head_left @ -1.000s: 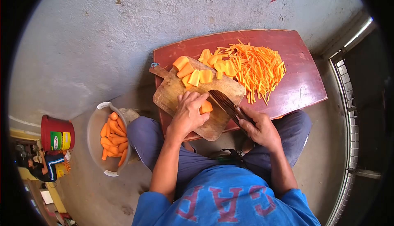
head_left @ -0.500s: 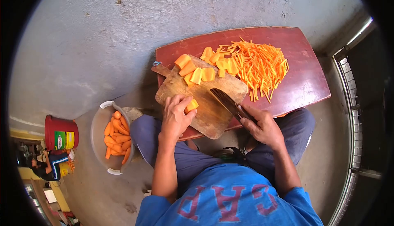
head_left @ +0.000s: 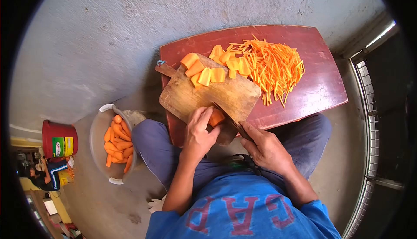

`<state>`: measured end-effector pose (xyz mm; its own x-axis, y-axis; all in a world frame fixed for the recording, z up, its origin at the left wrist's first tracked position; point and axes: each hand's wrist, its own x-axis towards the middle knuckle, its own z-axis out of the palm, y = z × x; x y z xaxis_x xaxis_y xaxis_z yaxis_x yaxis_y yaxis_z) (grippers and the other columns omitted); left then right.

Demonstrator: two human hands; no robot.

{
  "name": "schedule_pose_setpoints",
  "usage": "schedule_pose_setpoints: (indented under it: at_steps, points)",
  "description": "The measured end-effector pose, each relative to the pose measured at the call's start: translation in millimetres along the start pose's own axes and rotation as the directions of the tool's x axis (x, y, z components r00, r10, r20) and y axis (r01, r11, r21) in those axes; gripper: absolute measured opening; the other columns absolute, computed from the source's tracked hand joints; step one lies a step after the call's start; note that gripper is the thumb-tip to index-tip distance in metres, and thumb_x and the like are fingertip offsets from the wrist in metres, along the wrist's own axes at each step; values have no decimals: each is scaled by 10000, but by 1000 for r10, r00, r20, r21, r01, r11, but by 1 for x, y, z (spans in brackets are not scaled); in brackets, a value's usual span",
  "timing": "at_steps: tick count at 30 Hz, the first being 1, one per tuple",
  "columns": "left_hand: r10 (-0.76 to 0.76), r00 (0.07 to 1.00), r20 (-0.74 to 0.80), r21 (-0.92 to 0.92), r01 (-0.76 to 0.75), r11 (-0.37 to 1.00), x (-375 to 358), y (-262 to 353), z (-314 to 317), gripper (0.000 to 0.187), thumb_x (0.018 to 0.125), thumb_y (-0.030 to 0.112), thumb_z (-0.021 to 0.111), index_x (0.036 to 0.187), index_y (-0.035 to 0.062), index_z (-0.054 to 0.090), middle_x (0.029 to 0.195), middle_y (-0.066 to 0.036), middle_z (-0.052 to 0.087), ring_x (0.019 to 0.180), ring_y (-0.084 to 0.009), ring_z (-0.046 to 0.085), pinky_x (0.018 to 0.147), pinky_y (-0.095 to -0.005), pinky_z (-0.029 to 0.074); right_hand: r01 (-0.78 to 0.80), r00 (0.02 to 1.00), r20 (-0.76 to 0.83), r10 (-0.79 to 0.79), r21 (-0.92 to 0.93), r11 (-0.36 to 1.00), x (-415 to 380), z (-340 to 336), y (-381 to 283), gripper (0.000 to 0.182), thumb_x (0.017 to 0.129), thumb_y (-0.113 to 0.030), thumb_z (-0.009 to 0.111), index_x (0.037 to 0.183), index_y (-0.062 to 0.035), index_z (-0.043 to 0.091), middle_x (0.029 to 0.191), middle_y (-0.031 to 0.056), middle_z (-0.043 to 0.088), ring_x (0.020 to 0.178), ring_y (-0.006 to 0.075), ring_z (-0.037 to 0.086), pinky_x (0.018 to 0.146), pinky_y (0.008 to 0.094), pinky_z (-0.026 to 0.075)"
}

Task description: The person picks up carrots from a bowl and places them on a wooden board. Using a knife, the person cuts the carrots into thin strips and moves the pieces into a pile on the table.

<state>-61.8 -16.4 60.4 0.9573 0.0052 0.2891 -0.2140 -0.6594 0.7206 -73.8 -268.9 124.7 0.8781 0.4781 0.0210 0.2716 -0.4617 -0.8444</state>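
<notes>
My left hand [head_left: 200, 132] grips a short carrot piece [head_left: 216, 118] on the wooden cutting board [head_left: 178, 92]. Closed around the handle of a dark knife [head_left: 228, 116], my right hand [head_left: 266, 145] holds the blade against the right side of that piece. Thick carrot chunks and flat slices [head_left: 217, 75] lie on the upper part of the board. More slices [head_left: 244, 66] are beside its upper right edge, next to a large heap of thin carrot sticks [head_left: 276, 67] on the red table [head_left: 321, 76].
A grey tub [head_left: 96, 148] of whole carrots [head_left: 117, 145] stands on the floor at the left. Beyond it are a red bucket [head_left: 48, 139] and another person [head_left: 43, 176]. A wall [head_left: 104, 43] rises behind the table; a metal grille [head_left: 369, 95] is at the right.
My left hand has moved right and slightly down with a carrot piece. The knife has moved left and down, from above the board's middle to the piece's edge.
</notes>
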Motion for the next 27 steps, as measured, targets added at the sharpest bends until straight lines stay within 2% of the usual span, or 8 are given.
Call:
schedule_pose_setpoints:
  at_steps: [3,6,9,12,18,21,27]
  points:
    - [21,1000,13,-32,-20,999,-6,-10,-1,519,830,12,943,1327,-32,800,1358,-207,756,1246,-422,722,1071,-479,593,31,999,11,-31,32,999,1,5,3,528,1095,-96,736,1568,83,584,1124,356,760,993,547,772,817,566,599]
    - [63,998,24,-1,-63,998,-6,-12,0,509,841,10,939,1323,-41,782,1381,-209,737,1241,-431,698,1061,-499,590,-3,999,49,1,52,999,3,3,-2,535,1093,-89,742,1572,89,582,1154,351,762,995,548,775,822,558,603]
    - [82,997,2,12,-82,997,-6,-11,4,502,849,17,937,1319,-44,773,1392,-209,723,1217,-434,686,1046,-508,591,-158,980,132,151,49,986,2,-2,-4,558,1115,-79,740,1624,78,574,1353,271,805,1254,428,799,1050,464,619]
    - [76,997,-25,15,-76,997,-7,-8,6,485,846,23,937,1300,-41,780,1401,-205,715,1195,-431,684,1035,-510,593,-32,998,62,28,72,997,1,3,4,558,1092,-82,750,1598,78,578,1280,347,768,1135,525,780,929,530,620]
    - [171,985,-27,97,-167,981,-5,-7,7,415,840,9,916,1238,-25,804,1392,-202,720,1187,-436,690,1029,-515,597,-73,996,62,71,30,997,1,-2,-1,591,1100,-59,724,1650,47,535,1392,315,766,1266,512,755,1034,527,620]
    - [200,980,4,133,-199,971,-5,-11,8,409,844,9,905,1238,-28,803,1386,-200,723,1191,-441,692,1035,-521,596,-86,994,66,82,65,994,1,-3,-1,597,1102,-63,720,1656,37,519,1366,316,764,1233,524,755,998,546,623]
    - [232,972,45,157,-236,959,-6,-17,10,486,843,23,909,1309,-34,787,1390,-210,713,1197,-448,685,1050,-540,592,-105,982,150,116,-77,991,-6,-23,-20,604,1109,-98,726,1655,15,494,1290,317,752,1165,565,738,923,563,630]
